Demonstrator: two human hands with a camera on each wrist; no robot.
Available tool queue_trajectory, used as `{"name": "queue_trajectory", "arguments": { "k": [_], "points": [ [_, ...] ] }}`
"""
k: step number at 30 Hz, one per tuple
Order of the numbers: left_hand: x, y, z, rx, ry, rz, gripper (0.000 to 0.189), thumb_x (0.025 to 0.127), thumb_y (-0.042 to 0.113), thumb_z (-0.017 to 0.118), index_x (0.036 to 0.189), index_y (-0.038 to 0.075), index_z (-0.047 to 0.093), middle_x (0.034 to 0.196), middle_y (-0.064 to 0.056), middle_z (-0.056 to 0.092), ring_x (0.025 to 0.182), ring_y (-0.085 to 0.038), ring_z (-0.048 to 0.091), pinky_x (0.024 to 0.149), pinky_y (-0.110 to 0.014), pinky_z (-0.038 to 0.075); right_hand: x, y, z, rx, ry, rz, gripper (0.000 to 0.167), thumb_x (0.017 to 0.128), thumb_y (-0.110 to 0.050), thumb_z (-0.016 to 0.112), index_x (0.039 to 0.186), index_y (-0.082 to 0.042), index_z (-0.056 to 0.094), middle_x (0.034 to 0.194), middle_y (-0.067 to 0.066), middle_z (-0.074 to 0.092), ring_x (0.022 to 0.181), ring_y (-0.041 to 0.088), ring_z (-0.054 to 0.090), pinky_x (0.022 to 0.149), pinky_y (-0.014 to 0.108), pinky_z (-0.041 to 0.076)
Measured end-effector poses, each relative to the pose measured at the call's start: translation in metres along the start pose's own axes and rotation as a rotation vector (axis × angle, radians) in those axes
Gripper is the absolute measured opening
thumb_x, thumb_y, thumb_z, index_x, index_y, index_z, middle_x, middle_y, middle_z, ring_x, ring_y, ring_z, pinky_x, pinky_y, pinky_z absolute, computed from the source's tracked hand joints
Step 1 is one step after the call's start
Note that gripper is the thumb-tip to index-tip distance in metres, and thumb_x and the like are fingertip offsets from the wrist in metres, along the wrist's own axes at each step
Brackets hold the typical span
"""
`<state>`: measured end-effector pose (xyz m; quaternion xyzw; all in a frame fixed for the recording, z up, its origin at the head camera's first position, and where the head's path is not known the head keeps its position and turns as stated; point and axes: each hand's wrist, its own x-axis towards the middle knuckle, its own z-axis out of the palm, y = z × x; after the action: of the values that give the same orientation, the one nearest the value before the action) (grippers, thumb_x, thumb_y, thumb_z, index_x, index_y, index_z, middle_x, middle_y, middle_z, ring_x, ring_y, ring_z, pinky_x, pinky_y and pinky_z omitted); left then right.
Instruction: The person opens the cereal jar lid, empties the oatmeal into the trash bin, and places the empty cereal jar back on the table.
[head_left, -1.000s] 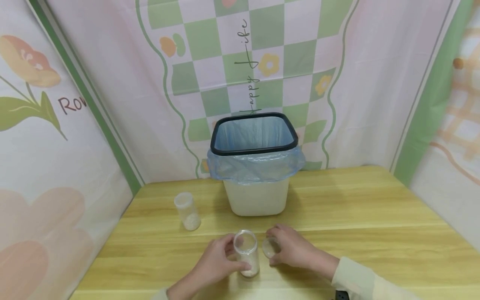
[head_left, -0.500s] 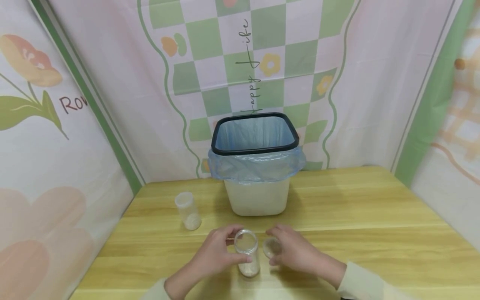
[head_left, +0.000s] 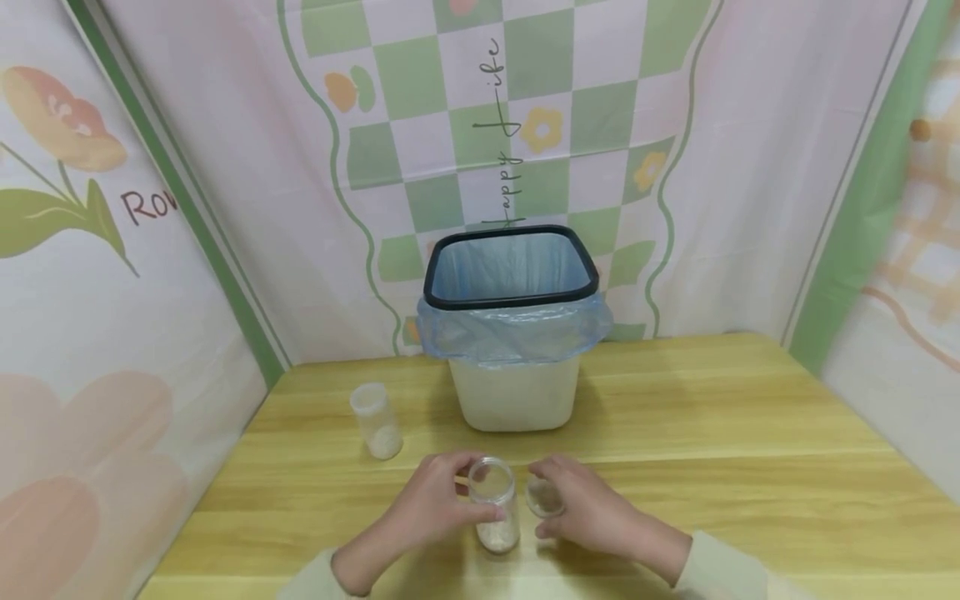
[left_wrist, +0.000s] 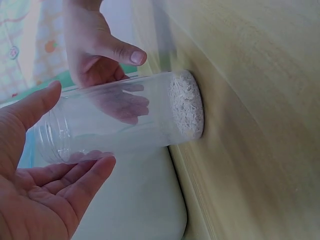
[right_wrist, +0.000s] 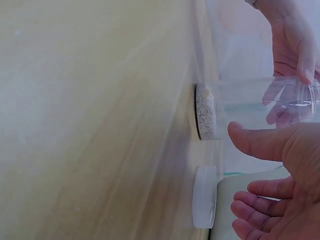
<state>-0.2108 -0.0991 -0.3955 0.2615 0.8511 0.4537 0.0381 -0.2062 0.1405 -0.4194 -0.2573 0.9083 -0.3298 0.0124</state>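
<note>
An uncapped clear jar (head_left: 495, 521) stands upright on the table, with pale, shredded-looking bits in its bottom. My left hand (head_left: 435, 504) holds it near the top, thumb on one side and fingers on the other, as the left wrist view shows (left_wrist: 120, 115). To its right, a translucent round lid (head_left: 545, 497) lies on the table. My right hand (head_left: 592, 508) hovers around that lid with loosely spread fingers. In the right wrist view a gap shows between the lid (right_wrist: 204, 197) and the fingers (right_wrist: 255, 205), and nothing is held.
A second jar (head_left: 377, 423), capped and with pale contents at its bottom, stands at the left. Behind the hands is a cream bin (head_left: 517, 400) with a black rim and a blue liner bag (head_left: 517, 329). Patterned curtains close off the back and sides of the wooden table (head_left: 712, 417).
My left thumb has shifted a little higher on the jar. The thumb and fingers of my right hand have spread slightly around the lid. The jars and bin stay put.
</note>
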Motion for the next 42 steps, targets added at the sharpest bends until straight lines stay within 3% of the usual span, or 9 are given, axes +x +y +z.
{"name": "queue_trajectory", "arguments": {
  "k": [7, 19, 31, 42],
  "points": [
    [-0.003, 0.0, -0.002, -0.095, 0.019, -0.046, 0.057, 0.074, 0.027, 0.086, 0.117, -0.001, 0.063, 0.105, -0.009, 0.065, 0.097, -0.027, 0.065, 0.077, -0.023, 0.055, 0.001, -0.005, -0.004, 0.012, -0.009, 0.044, 0.072, 0.069, -0.02, 0.085, 0.131, 0.002, 0.054, 0.129, 0.017, 0.055, 0.117, 0.039, 0.051, 0.097, 0.06, 0.041],
    [-0.007, -0.008, 0.0, -0.285, 0.022, -0.114, 0.051, 0.077, 0.024, 0.084, 0.116, 0.001, 0.062, 0.111, -0.01, 0.065, 0.104, -0.023, 0.063, 0.086, -0.03, 0.054, 0.0, -0.009, -0.013, -0.009, -0.005, 0.04, 0.073, 0.066, -0.021, 0.087, 0.128, 0.001, 0.056, 0.124, 0.012, 0.059, 0.113, 0.036, 0.055, 0.096, 0.058, 0.043],
    [-0.012, -0.011, 0.003, -0.42, -0.021, -0.108, 0.045, 0.08, 0.016, 0.08, 0.117, 0.0, 0.059, 0.114, -0.009, 0.063, 0.111, -0.027, 0.059, 0.091, -0.032, 0.052, -0.002, -0.014, -0.02, 0.017, -0.049, 0.013, 0.076, 0.067, -0.023, 0.087, 0.131, 0.001, 0.053, 0.125, 0.012, 0.058, 0.113, 0.035, 0.054, 0.094, 0.058, 0.045],
    [-0.013, -0.014, 0.019, -0.527, 0.018, -0.101, 0.051, 0.077, 0.006, 0.081, 0.119, -0.005, 0.056, 0.115, -0.014, 0.058, 0.114, -0.031, 0.057, 0.089, -0.029, 0.052, -0.003, -0.015, -0.023, 0.017, -0.063, -0.017, 0.077, 0.065, -0.027, 0.088, 0.129, 0.001, 0.055, 0.123, 0.012, 0.059, 0.111, 0.035, 0.055, 0.093, 0.057, 0.045]
  ]
}}
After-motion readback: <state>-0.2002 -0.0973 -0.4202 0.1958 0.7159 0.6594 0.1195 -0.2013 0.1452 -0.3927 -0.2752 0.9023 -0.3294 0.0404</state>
